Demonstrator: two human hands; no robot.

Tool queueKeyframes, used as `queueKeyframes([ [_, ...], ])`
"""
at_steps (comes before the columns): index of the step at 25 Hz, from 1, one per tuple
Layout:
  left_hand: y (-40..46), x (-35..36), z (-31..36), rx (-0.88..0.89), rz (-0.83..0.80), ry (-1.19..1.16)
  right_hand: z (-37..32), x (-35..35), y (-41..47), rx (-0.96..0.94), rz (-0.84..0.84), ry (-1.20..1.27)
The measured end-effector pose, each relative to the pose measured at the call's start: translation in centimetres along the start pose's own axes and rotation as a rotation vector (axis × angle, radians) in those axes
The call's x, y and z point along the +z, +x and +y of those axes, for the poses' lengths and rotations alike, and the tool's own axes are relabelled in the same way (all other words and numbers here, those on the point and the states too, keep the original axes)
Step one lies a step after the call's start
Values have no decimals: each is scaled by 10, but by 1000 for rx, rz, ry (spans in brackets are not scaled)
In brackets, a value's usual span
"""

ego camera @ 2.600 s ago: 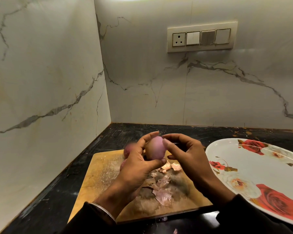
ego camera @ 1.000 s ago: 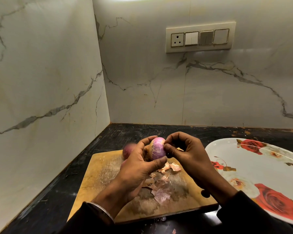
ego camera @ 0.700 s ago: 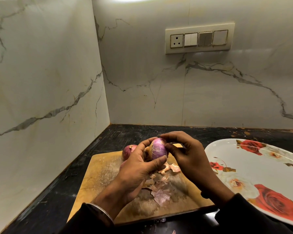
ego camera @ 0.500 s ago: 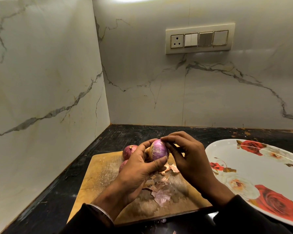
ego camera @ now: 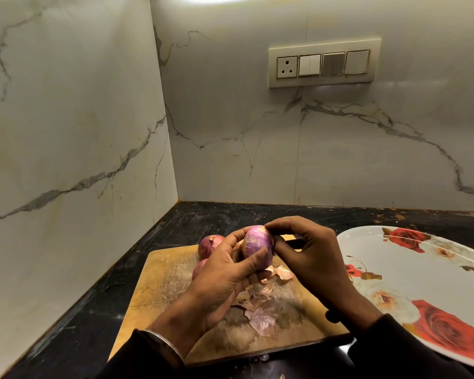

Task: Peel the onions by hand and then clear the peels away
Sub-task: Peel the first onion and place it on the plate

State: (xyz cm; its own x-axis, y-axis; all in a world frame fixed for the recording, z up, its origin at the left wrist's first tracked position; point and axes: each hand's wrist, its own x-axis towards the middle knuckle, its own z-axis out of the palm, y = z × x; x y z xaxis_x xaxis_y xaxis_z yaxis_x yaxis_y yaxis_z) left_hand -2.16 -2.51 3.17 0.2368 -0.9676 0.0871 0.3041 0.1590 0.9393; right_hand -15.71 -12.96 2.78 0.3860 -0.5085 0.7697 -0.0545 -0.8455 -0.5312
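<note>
The onion [ego camera: 257, 246] has been turned in the left hand [ego camera: 225, 272], which grips it above the cutting board [ego camera: 159, 280] near the counter's back-left corner. The right hand [ego camera: 309, 250] has moved up to pinch skin at its top. Peeling continues. Its surface shows glossy purple, mostly bare. Two onions [ego camera: 210, 244] wait behind; peels [ego camera: 262, 314] litter the board.

Cutting board [ego camera: 159, 280] on counter [ego camera: 74, 324] – two onions [ego camera: 210, 243] at its far end, peels [ego camera: 260, 313] nearer; plate [ego camera: 411, 269] right.
</note>
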Motion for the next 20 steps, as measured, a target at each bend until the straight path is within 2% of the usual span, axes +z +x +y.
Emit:
queueKeyframes([
  [5, 1, 0, 3, -17, 4, -128, -5, -1, -1, 42, -23, 117],
  [15, 1, 1, -2, 9, 37, -76, 2, 1, -1, 65, 43, -19],
  [20, 2, -1, -1, 27, 44, -97, -4, 0, -1, 151, -36, 133],
])
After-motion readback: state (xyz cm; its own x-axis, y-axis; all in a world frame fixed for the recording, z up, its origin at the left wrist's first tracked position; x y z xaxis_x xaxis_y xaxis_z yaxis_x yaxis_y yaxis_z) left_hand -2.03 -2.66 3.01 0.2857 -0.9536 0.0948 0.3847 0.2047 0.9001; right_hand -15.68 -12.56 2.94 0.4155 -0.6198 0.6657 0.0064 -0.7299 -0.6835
